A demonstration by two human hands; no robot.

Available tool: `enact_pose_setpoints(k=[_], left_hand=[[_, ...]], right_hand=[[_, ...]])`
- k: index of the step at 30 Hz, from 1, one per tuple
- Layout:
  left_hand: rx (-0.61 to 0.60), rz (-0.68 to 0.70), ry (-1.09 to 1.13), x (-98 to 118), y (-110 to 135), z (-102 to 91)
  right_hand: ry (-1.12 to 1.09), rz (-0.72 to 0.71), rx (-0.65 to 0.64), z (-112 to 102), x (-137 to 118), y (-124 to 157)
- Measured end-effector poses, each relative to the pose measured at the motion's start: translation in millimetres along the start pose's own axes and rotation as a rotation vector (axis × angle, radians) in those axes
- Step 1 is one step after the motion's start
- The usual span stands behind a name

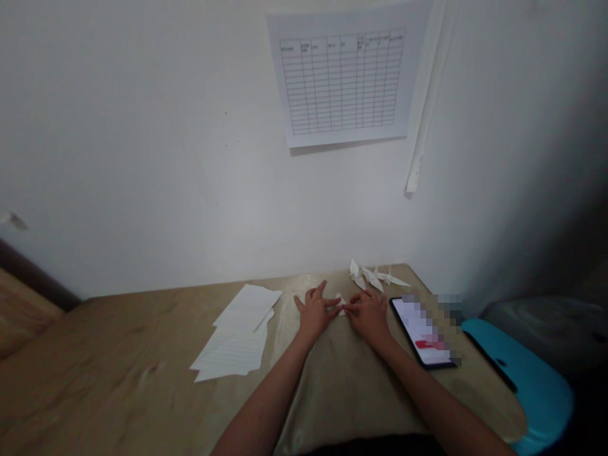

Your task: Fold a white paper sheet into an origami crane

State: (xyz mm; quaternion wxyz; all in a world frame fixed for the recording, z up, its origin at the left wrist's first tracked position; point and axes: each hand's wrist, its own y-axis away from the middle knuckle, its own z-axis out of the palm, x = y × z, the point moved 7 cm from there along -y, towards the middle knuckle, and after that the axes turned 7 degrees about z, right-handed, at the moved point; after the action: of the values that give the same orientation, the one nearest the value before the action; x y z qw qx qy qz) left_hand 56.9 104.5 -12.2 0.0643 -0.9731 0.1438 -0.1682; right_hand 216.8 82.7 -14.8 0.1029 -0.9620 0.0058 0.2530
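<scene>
A small piece of folded white paper (pixel 341 304) lies on the table between my two hands, partly hidden by the fingertips. My left hand (pixel 315 310) pinches its left side between thumb and index finger, while the other fingers stick out. From the right, my right hand (pixel 369 312) presses its closed fingertips on the same paper. Just beyond the right hand rest several folded white paper cranes (pixel 368 276) with pointed wings. Left of my left hand is a loose stack of white paper sheets (pixel 240 335), some of them lined.
A phone (pixel 422 332) with its screen lit lies right of my right hand. The brown tabletop (pixel 142 354) meets a white wall, where a printed table sheet (pixel 344 82) hangs. A blue rounded object (pixel 527 373) stands beyond the table's right edge.
</scene>
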Motion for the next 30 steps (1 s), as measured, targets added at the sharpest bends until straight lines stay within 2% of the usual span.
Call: enact_pose_setpoints(k=[12,19,25,30], left_hand=[[-0.123,-0.011,-0.019,-2.2,-0.7,4.4],[-0.036,0.042,-0.027,-1.8,-0.9,5.1],[0.019,0.106,0.105,3.7,0.0,-5.1],[0.039,0.103,0.106,8.5,2.7,-12.3]], right_hand=[[0.057,0.073,-0.095,8.4,2.3,-3.6],[0.057,0.065,-0.073,7.7,3.9,-1.4],[-0.02,0.081,-0.026,3.1,7.6,-4.0],[-0.036,0.047,0.034,-1.8,6.5,-3.0]])
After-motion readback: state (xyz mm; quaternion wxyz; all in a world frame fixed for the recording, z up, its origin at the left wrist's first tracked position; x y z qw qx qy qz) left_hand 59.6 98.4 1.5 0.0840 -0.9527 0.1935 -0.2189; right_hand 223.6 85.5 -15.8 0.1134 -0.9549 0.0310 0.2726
